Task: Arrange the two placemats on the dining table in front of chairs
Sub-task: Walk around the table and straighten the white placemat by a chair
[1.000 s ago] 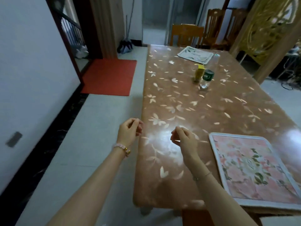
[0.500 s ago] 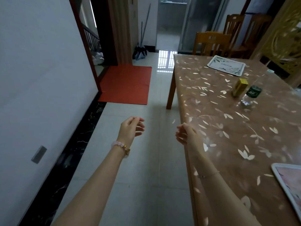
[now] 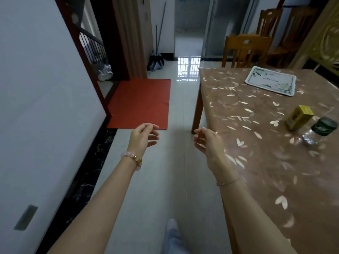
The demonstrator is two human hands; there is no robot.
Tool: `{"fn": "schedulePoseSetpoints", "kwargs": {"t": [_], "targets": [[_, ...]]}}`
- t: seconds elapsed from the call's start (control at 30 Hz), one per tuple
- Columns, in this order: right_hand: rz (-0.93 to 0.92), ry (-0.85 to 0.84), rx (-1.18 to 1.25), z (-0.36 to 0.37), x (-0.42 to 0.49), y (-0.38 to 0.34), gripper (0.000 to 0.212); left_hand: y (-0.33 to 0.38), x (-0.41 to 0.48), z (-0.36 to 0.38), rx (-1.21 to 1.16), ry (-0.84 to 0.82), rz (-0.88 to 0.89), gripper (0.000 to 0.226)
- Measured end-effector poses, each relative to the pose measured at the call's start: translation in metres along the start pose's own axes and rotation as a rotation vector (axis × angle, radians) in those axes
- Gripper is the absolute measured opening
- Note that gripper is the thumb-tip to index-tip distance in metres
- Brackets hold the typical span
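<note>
A white placemat with green leaf print (image 3: 271,81) lies at the far end of the dining table (image 3: 256,162), in front of a wooden chair (image 3: 245,50). The pink floral placemat is out of view. My left hand (image 3: 142,137) hangs over the floor to the left of the table, fingers loosely curled and apart, holding nothing. My right hand (image 3: 209,142) hovers at the table's left edge, also empty with fingers apart.
A yellow box (image 3: 299,117) and a clear bottle with a green cap (image 3: 320,130) stand mid-table. A red mat (image 3: 140,103) lies on the tiled floor by a doorway. A white wall runs along the left. More chairs stand at the back right.
The view has swung left and moved along the table's left side; the pink placemat has left the frame. Both hands stayed empty and opened slightly.
</note>
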State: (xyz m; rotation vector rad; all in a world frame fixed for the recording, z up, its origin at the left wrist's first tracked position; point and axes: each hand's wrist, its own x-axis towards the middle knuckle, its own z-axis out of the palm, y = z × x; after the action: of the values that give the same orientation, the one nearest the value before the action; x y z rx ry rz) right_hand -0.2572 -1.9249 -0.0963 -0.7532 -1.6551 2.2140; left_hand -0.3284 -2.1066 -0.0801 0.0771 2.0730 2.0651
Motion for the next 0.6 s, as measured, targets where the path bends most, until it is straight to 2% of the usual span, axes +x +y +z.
{"fn": "schedulePoseSetpoints", "kwargs": {"t": [0.3, 0.43, 0.6], "targets": [[-0.01, 0.026, -0.035, 0.043, 0.178, -0.062, 0.026, 0.038, 0.191, 0.035, -0.07, -0.022, 0.02, 0.023], [-0.024, 0.044, -0.05, 0.062, 0.254, -0.07, 0.025, 0.041, 0.279, 0.05, -0.101, -0.032, 0.013, 0.025], [-0.013, 0.098, -0.045, 0.087, 0.365, -0.073, 0.027, 0.037, 0.404, 0.078, -0.104, -0.12, -0.012, 0.025]]}}
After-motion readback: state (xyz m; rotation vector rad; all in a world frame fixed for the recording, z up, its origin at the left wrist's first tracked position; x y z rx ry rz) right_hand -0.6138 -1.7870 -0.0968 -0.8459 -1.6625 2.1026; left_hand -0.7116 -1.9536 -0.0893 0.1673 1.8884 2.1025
